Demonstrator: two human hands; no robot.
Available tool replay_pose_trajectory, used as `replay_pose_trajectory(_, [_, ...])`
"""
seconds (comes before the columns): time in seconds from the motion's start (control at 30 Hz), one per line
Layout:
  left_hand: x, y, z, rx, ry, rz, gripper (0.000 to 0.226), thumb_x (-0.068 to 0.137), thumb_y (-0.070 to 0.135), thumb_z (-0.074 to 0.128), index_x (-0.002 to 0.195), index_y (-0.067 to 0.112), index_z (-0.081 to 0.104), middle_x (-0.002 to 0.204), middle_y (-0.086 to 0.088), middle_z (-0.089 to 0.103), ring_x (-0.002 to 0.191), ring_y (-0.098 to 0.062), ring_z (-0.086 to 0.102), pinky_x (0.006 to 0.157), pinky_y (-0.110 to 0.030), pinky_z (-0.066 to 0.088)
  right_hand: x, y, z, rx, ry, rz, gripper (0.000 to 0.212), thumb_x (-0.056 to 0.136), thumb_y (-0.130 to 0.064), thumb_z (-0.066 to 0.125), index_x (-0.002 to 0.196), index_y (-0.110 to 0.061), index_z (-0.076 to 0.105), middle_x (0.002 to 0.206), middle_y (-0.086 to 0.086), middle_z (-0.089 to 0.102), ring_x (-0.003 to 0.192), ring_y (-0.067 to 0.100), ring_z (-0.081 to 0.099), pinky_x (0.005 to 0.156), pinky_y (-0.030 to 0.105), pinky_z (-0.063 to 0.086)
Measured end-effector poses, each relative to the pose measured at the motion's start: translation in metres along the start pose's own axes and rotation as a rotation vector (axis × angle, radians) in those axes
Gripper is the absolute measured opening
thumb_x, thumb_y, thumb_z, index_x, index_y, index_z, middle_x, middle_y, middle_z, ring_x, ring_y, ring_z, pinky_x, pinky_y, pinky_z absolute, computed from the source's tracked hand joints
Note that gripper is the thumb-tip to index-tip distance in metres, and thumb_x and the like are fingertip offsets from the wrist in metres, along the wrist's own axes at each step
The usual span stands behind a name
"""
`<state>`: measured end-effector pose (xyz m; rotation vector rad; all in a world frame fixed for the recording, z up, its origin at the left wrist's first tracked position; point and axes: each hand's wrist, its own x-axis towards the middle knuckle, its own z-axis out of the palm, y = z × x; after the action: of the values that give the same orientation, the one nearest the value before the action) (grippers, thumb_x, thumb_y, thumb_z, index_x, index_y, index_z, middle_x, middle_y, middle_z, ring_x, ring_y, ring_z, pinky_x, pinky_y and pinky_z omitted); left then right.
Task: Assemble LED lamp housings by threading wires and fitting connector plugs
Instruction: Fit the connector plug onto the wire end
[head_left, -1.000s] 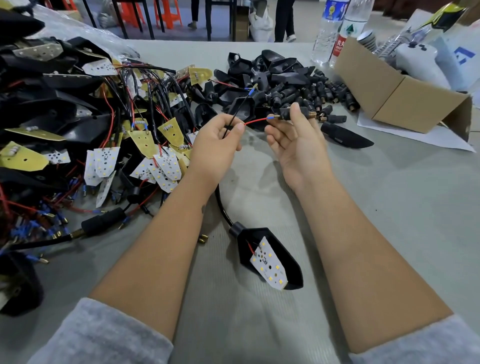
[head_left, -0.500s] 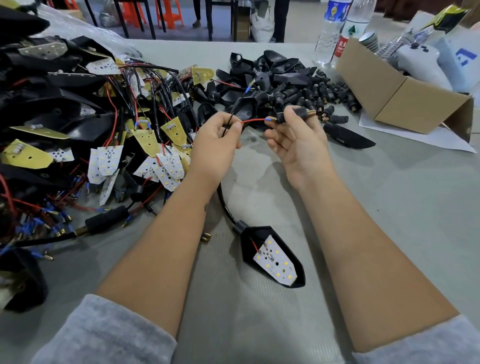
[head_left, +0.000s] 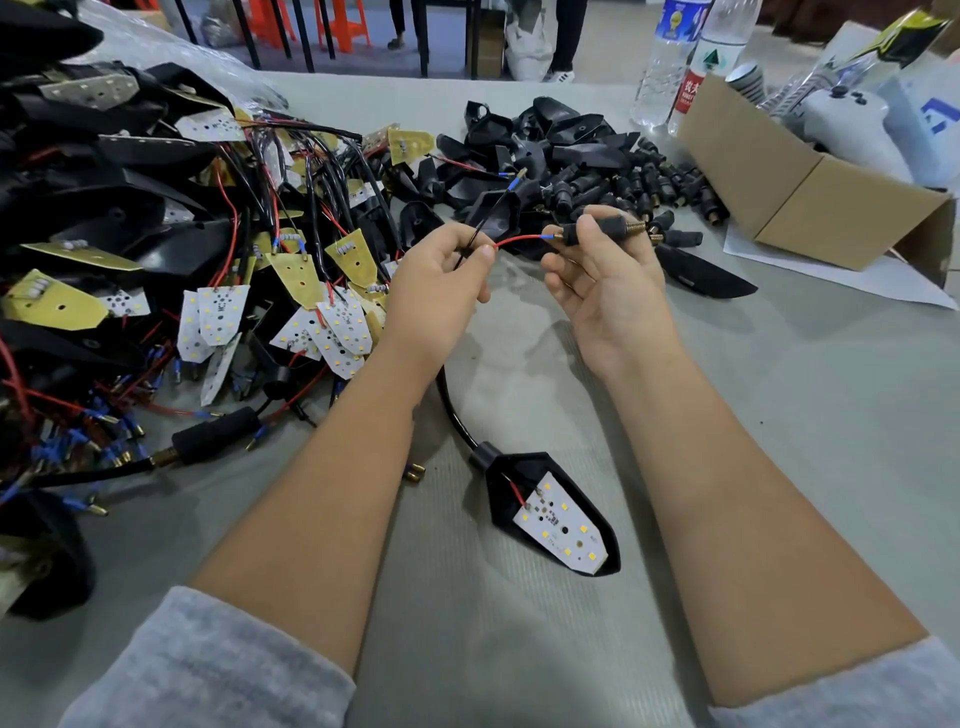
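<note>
My left hand (head_left: 439, 283) pinches a red wire (head_left: 517, 240) and a black wire (head_left: 493, 208) between thumb and fingertips. The red wire's blue-tipped end sits at the mouth of a black connector plug (head_left: 602, 228) with a brass threaded end, which my right hand (head_left: 602, 283) grips between thumb and forefinger. Below my hands a black cable (head_left: 452, 410) runs down to a black lamp housing (head_left: 550, 512) lying on the grey table, with a white LED board inside it.
A heap of wired LED boards and black housings (head_left: 218, 249) fills the left side. Loose black plugs and housings (head_left: 597, 166) lie at the back. A cardboard box (head_left: 810, 202) and water bottles (head_left: 675, 57) stand at the right rear. One housing (head_left: 701, 273) lies beside my right hand.
My hands have kept their places. The red wire's tip has come up to the plug's opening, and the plug is held a little more upright in my right hand.
</note>
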<state>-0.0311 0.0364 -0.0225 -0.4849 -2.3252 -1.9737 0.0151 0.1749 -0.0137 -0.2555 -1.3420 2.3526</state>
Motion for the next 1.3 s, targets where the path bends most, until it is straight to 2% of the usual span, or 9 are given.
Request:
replay_pose_trajectory(0.13, [-0.001,-0.001,0.002,0.077,-0.021,0.004,0.017,0.094,0.021,0.058,0.078,0.026,0.061,0.059,0.007,0.058,0.055,-0.003,0.049,0.063,-0.024,0.044,0.001,-0.001,0.002,0.038,-0.008,0.023,0.011,0.097,-0.024,0.059,0.089,-0.021,0.053,0.084,0.008,0.074,0.061,0.015,0.063,0.06,0.024,0.052])
replay_pose_trajectory(0.27, [-0.001,-0.001,0.003,0.041,-0.033,-0.002,0.019,0.091,0.014,0.064,0.074,0.022,0.063,0.047,0.014,0.048,0.045,-0.002,0.038,0.048,-0.017,0.034,0.0,-0.003,0.001,0.081,-0.02,0.047,0.009,0.098,-0.025,0.058,0.09,-0.022,0.054,0.087,0.008,0.073,0.065,0.014,0.063,0.064,0.023,0.052])
replay_pose_trajectory(0.37, [0.0,-0.001,0.003,0.009,-0.023,-0.003,0.013,0.088,0.01,0.067,0.076,0.012,0.065,0.044,0.015,0.044,0.046,-0.002,0.035,0.048,-0.016,0.03,-0.001,-0.004,0.001,0.071,-0.026,0.051,0.008,0.098,-0.024,0.057,0.091,-0.023,0.054,0.087,0.007,0.073,0.065,0.013,0.064,0.065,0.024,0.052])
replay_pose_trajectory(0.47, [-0.001,-0.001,0.003,-0.026,-0.029,0.005,0.009,0.087,0.008,0.068,0.079,0.003,0.067,0.051,0.008,0.043,0.048,-0.005,0.034,0.048,-0.017,0.03,-0.001,-0.003,0.002,0.008,-0.031,0.04,0.006,0.098,-0.022,0.057,0.093,-0.024,0.056,0.086,0.006,0.073,0.065,0.014,0.064,0.065,0.024,0.052])
replay_pose_trajectory(0.7, [-0.002,0.001,-0.001,-0.084,-0.02,0.029,0.018,0.089,0.011,0.067,0.073,0.017,0.064,0.052,0.01,0.045,0.048,-0.002,0.034,0.048,-0.015,0.03,0.001,-0.002,0.002,-0.009,-0.021,0.054,0.008,0.098,-0.019,0.056,0.09,-0.021,0.054,0.083,0.006,0.072,0.062,0.014,0.063,0.061,0.023,0.051])
replay_pose_trajectory(0.9, [-0.005,0.002,0.003,-0.06,-0.09,0.034,0.01,0.093,0.011,0.064,0.086,0.004,0.063,0.046,0.018,0.052,0.047,0.002,0.044,0.05,-0.009,0.035,-0.005,0.004,0.009,-0.27,-0.101,-0.005,0.005,0.096,-0.016,0.06,0.091,-0.018,0.058,0.085,0.007,0.07,0.066,0.012,0.064,0.068,0.024,0.052])
replay_pose_trajectory(1.0, [-0.003,0.004,0.002,-0.03,-0.073,-0.008,0.012,0.094,0.018,0.058,0.084,0.012,0.061,0.05,0.012,0.051,0.048,-0.003,0.043,0.049,-0.013,0.036,-0.006,0.005,0.009,-0.323,-0.11,-0.013,0.007,0.094,-0.015,0.063,0.089,-0.019,0.06,0.082,0.002,0.067,0.069,0.012,0.063,0.069,0.023,0.051])
replay_pose_trajectory(1.13, [0.001,0.004,0.003,-0.108,-0.063,-0.119,0.018,0.093,0.008,0.041,0.086,0.019,0.054,0.049,0.005,0.052,0.037,0.0,0.037,0.037,-0.013,0.028,-0.005,0.007,0.01,-0.452,-0.142,-0.026,0.008,0.092,-0.015,0.065,0.088,-0.021,0.063,0.081,-0.003,0.064,0.071,0.011,0.06,0.069,0.023,0.048])
replay_pose_trajectory(1.3, [0.0,0.002,0.002,-0.013,-0.085,-0.129,0.023,0.086,0.007,0.04,0.092,0.025,0.053,0.053,0.006,0.059,0.041,-0.001,0.039,0.049,-0.022,0.031,-0.005,0.008,0.012,-0.554,-0.181,-0.019,0.009,0.096,-0.019,0.06,0.091,-0.019,0.067,0.063,-0.015,0.064,0.061,0.004,0.056,0.062,0.017,0.045])
